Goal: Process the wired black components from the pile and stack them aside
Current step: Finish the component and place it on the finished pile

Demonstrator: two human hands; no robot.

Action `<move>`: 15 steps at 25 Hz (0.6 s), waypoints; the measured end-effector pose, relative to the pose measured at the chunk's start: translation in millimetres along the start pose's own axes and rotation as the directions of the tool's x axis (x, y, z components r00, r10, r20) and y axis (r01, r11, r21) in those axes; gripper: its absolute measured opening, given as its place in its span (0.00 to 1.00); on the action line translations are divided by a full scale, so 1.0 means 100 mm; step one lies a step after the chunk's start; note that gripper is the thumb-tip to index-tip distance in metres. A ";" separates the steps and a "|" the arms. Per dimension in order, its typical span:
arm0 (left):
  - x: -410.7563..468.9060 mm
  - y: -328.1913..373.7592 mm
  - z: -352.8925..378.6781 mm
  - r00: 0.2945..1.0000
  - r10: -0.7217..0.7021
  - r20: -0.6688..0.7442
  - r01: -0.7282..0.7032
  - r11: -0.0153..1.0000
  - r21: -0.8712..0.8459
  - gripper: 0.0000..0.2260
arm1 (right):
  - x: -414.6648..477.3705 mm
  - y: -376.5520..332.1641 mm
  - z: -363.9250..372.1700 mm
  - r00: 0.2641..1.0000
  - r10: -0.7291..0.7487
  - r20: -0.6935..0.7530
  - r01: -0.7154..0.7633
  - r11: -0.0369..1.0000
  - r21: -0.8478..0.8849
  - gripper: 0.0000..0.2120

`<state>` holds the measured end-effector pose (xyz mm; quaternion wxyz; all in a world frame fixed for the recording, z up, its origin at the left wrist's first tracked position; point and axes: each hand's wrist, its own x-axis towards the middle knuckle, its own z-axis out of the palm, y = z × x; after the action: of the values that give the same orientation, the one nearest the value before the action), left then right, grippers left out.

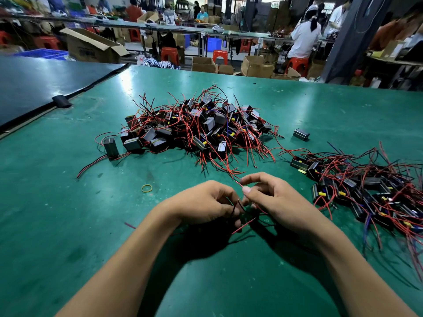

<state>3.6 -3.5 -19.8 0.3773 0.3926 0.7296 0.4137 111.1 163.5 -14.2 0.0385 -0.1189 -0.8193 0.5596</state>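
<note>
Both hands are working low over the near middle of the desk (68,202). My left hand (206,205) has its fingers curled in and holds the black lead (234,208) where it loops at the fingertips. My right hand (278,200) pinches the red lead (238,183) between thumb and forefinger, with the other fingers loosely bent. I can't see the black body these leads belong to - I reckon it's tucked under my palms.

The unprocessed pile (196,126) sits in the middle of the desk, beyond my hands. The finished heap (370,195) is spread out to the right, fairly near my right hand. A yellow rubber band (146,188) lies just left of my left hand.

My tips for this step:
- Grip both leads close to where they meet, so they don't spring apart while you work them.
- Get the loose red tail near my wrists out of the way first - it looks ready to snag.
- When it's done, set it on the near edge of the right heap, with the wires pointing the same way as the rest, or the whole lot turns into spaghetti.
</note>
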 end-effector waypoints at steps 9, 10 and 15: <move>0.00 0.02 0.00 0.998 0.001 -0.055 0.001 0.999 0.038 0.05 | -0.08 -0.03 -0.16 0.955 0.000 0.297 0.025 0.996 -0.080 0.29; -0.01 0.02 0.00 0.999 0.003 -0.053 -0.001 0.999 0.040 0.05 | -0.08 -0.03 -0.15 0.956 -0.009 0.295 0.026 0.998 -0.055 0.28; -0.05 0.05 0.01 1.000 -0.013 -0.011 0.013 1.000 0.018 0.04 | -0.06 0.00 -0.17 0.952 -0.023 0.304 0.023 1.000 0.005 0.20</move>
<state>7.5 -5.7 -14.7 0.3723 0.3890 0.7379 0.4070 120.6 177.7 -7.5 -0.0813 -0.0219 -0.8164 0.5714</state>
